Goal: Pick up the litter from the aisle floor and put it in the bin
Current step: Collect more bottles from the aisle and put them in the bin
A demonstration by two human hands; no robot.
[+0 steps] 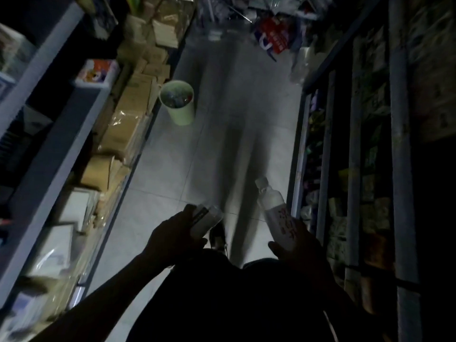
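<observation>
A pale green bin [182, 112] stands on the aisle floor by the left shelving, with several pieces of litter inside it. My left hand [172, 236] grips a pale cup-like container [209, 222] with a dark band near its top. My right hand [297, 245] holds a white plastic bottle [274, 211] with red lettering, cap pointing up and away. Both hands are low in the view, well short of the bin. The picture is dark and blurred.
Shelves with cardboard boxes [128, 114] line the left side, and shelves of packaged goods [345, 169] line the right. Red and white bags [274, 35] and clutter sit at the far end of the tiled aisle floor [222, 149]. My shoe [218, 236] shows between the hands.
</observation>
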